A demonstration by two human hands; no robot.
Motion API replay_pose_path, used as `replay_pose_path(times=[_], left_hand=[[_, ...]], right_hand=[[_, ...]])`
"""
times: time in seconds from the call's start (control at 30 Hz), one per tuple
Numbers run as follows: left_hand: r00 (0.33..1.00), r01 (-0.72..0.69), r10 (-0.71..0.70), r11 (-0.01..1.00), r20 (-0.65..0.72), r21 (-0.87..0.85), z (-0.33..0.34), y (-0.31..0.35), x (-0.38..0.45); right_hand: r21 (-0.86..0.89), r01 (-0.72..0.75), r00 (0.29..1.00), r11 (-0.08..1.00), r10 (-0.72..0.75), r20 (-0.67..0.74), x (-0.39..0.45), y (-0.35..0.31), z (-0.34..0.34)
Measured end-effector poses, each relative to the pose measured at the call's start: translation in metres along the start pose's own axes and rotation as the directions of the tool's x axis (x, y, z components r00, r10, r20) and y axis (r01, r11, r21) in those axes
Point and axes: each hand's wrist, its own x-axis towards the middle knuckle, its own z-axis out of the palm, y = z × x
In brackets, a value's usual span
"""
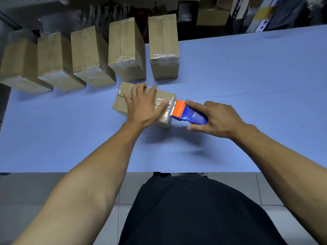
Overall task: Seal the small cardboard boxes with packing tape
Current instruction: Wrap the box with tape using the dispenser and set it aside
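A small cardboard box (122,101) lies on the blue table (230,76) in front of me. My left hand (143,105) rests flat on its top, fingers spread, thumb pressing clear tape down near the box's right end. My right hand (215,117) grips a blue and orange tape dispenser (187,113), its orange head touching the right edge of the box, where clear tape wraps over the corner.
Several taped cardboard boxes (163,48) stand in a row along the table's far edge, from the left side to the middle. Dark shelving with more cartons (212,16) stands behind the table. A tiled floor lies below the near edge.
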Motion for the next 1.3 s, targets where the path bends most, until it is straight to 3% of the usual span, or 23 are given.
replay_pose_path(times=[0.1,0.27,0.53,0.83,1.3], left_hand=[[0.991,0.031,-0.043,0.995,0.127,0.097,0.001,0.014,0.006],[0.973,-0.178,0.168,0.983,0.157,0.047,0.007,0.028,0.003],[0.977,-0.178,0.183,0.983,0.113,-0.053,0.004,0.027,0.005],[0.975,-0.182,0.187,0.982,0.119,-0.046,0.005,0.028,0.004],[0.968,-0.173,0.196,0.974,0.159,-0.145,0.001,0.023,0.005]], right_hand=[[-0.015,-0.011,1.0,1.0,0.011,-0.025,0.002,-0.001,0.001],[-0.058,-0.005,0.999,0.998,0.003,-0.037,0.01,-0.009,-0.005],[0.024,-0.011,0.999,1.0,0.012,-0.042,-0.004,0.0,-0.005],[-0.156,-0.026,0.998,0.987,0.016,-0.062,0.014,-0.034,-0.026],[-0.161,-0.106,0.994,0.981,0.108,0.003,0.029,-0.06,-0.049]])
